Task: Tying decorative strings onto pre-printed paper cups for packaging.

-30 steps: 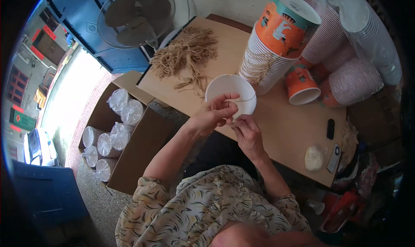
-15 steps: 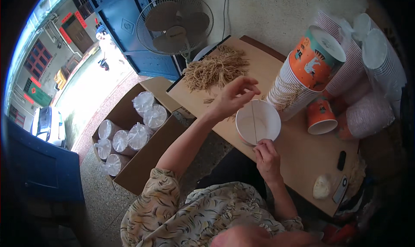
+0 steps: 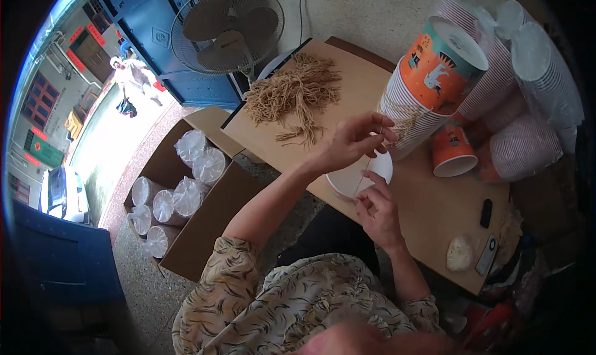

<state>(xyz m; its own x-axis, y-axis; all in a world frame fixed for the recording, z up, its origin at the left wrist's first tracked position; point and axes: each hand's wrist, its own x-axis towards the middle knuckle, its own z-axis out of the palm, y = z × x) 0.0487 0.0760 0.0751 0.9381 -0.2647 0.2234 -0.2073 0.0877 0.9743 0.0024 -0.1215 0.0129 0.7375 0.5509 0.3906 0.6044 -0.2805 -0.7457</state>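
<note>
A white paper bucket (image 3: 385,167) stands at the table's front edge, its mouth facing up and partly covered by my hands. Across its mouth, between my fingers, runs a thin tan cord (image 3: 367,167). My left hand (image 3: 355,143) is above the bucket's far side, fingers bent and closed on the upper part of the cord. At the near rim, my right hand (image 3: 377,211) pinches the lower part, its thumb and forefinger together. Beyond my left hand lies a loose pile of tan twisted paper cords (image 3: 292,94), several strands straying toward me.
A tall stack of printed paper buckets (image 3: 428,76), draped with cords, rises right of my hands. Bagged stacks (image 3: 528,144) stand behind it. An open carton (image 3: 211,224) of wrapped stacks is at left, near a fan (image 3: 230,38). A person (image 3: 133,79) walks outside.
My left hand has come nearer over the bucket, its fingers curling in. My right hand has risen slightly over the rim. The view has shifted a little, and the person outside is closer.
</note>
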